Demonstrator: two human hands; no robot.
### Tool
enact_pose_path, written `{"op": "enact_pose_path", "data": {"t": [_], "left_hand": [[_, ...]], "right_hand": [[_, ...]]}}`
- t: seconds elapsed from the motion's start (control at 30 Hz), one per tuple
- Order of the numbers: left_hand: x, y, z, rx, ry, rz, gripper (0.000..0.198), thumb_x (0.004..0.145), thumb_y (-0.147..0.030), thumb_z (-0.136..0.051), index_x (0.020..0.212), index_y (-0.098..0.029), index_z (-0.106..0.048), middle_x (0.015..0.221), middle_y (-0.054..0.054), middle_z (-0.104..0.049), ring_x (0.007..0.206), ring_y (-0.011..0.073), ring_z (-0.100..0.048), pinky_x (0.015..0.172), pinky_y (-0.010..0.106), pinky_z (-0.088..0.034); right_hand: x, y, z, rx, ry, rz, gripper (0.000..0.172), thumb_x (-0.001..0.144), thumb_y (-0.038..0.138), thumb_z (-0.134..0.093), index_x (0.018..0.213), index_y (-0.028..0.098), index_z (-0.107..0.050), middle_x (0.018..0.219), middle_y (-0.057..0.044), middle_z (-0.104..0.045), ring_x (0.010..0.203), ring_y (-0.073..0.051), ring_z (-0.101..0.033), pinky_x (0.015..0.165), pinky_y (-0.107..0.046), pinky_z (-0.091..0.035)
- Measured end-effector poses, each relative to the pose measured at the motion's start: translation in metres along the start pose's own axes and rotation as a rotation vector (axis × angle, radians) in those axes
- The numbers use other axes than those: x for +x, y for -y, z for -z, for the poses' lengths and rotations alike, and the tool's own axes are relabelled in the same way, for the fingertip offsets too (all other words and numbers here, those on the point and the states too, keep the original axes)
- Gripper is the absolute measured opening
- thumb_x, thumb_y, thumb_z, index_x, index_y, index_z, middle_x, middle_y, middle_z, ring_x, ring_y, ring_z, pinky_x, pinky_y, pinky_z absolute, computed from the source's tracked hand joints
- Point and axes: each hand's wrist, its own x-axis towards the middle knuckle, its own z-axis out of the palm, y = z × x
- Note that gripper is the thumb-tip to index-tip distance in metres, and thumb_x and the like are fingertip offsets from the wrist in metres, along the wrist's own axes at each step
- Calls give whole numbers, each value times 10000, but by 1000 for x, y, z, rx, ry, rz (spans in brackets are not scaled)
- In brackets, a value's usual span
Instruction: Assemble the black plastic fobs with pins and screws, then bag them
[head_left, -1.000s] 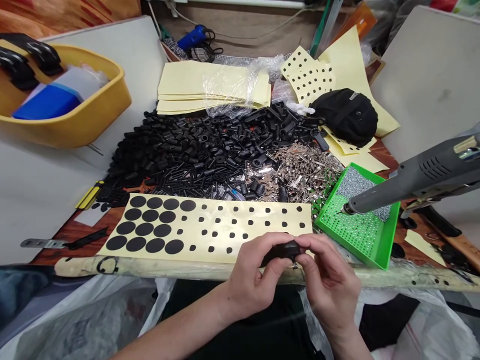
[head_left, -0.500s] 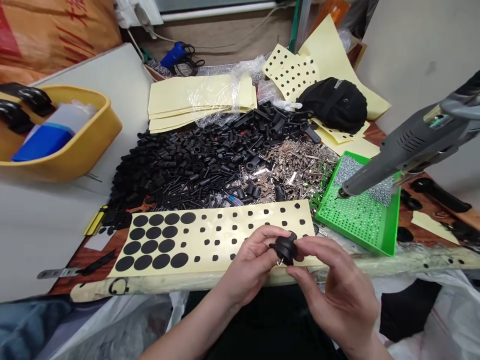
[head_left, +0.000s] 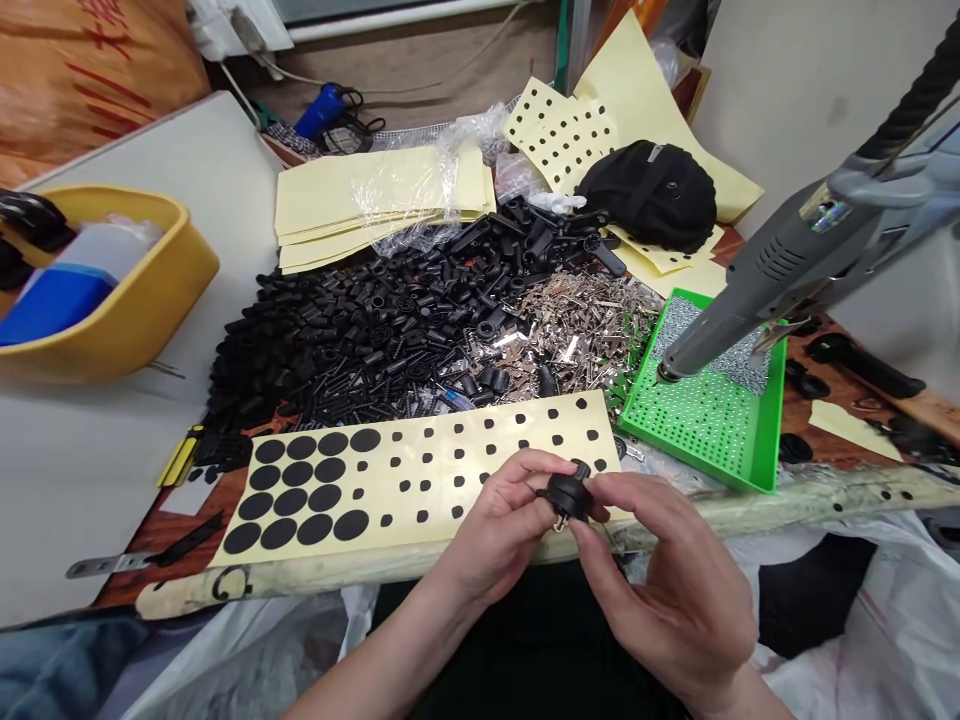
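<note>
Between my two hands is a small round black plastic part with a ribbed knob on top and a metal prong poking out below. My left hand pinches it from the left with thumb and fingers. From the right, my right hand grips its edge between thumb and forefinger. Under and behind the hands lies a yellow backing sheet with large black discs at its left and small black dots along the rest.
Black plastic parts are heaped behind the sheet, beside a pile of metal clips. A grey electric screwdriver hangs over a green tray of screws. A yellow bin stands left; a black cap-like bundle lies at the back.
My right thumb and forefinger have closed in on the black part, which has turned slightly. The whole view has shifted a little, so the bench appears farther left.
</note>
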Motion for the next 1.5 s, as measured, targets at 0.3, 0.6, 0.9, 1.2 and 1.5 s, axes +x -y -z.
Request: {"op": "enact_pose_path", "data": {"t": [0.3,0.6,0.9,1.2,1.5], "left_hand": [[0,6,4,-14,-3,4,202,771,-222,-734,961,-212,-666,819,12,-746,752,129,-694,721,203,-477],[1,7,1,34,-77,42,265,719,-292,-775,935,-205,-649,795,26,-725,762,168,-681,716,240,-462],[1,2,-4,283,-49,56,266,805,-293,-692,1047,-226,-604,920,26,-673,805,140,-638,738,229,-473],[6,5,-22,525,-206,67,289,795,-286,-648,1028,-158,-535,670,-7,-599,487,95,-555,467,197,-455],[18,3,-11,281,-349,247,284,728,-345,-654,873,-154,-501,601,-16,-602,355,58,-468,321,147,-340]], "right_hand": [[-1,0,3,21,-38,-12,449,732,17,-664,1145,179,-593,920,-68,-696,811,-190,-667,708,-345,-564],[-2,-2,3,50,-39,-37,426,722,16,-668,1115,167,-606,922,-73,-694,815,-196,-669,723,-351,-565],[-4,-8,5,268,-98,-444,326,775,85,-649,1077,197,-605,891,-58,-682,771,-163,-668,681,-294,-594],[-1,-16,15,358,-7,-596,290,774,174,-685,1060,192,-645,849,-49,-723,732,-143,-698,637,-236,-598],[106,-97,58,431,-305,-378,328,781,479,-658,1001,237,-671,974,-46,-683,864,-195,-659,813,-403,-536]]}}
